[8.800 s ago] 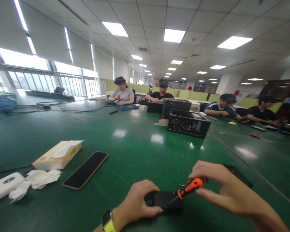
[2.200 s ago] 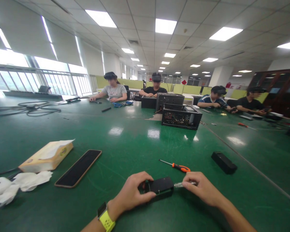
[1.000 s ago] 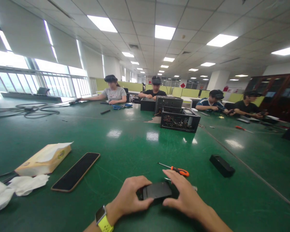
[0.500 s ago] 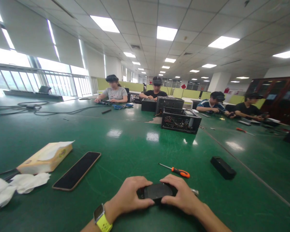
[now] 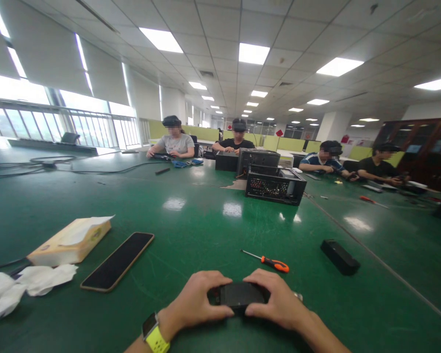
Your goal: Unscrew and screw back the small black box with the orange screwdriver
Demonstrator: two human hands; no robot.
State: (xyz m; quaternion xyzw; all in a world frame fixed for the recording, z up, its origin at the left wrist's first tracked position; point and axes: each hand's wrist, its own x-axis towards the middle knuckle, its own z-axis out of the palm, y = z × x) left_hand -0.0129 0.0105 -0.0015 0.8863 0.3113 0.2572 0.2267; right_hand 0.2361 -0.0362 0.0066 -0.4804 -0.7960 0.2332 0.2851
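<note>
A small black box-shaped device (image 5: 238, 295) lies on the green table (image 5: 206, 220) right in front of me. My left hand (image 5: 194, 304), with a yellow-strapped watch on its wrist, grips the device's left end with curled fingers. My right hand (image 5: 279, 301) clasps its right end, fingers wrapped over the top. A small silvery part (image 5: 298, 295) peeks out just beyond my right hand. An orange-handled screwdriver (image 5: 268, 262) rests on the table a little past my hands, untouched.
A phone (image 5: 118, 267), a tissue box (image 5: 69, 241) and crumpled tissues (image 5: 33, 282) sit at the left. Another black box (image 5: 340, 256) lies at the right. A computer case (image 5: 275, 185) stands mid-table. Several other people work at the far side.
My right hand put down the orange screwdriver and a small silvery tool, then came onto the black device. In the last second both hands have closed round it.
</note>
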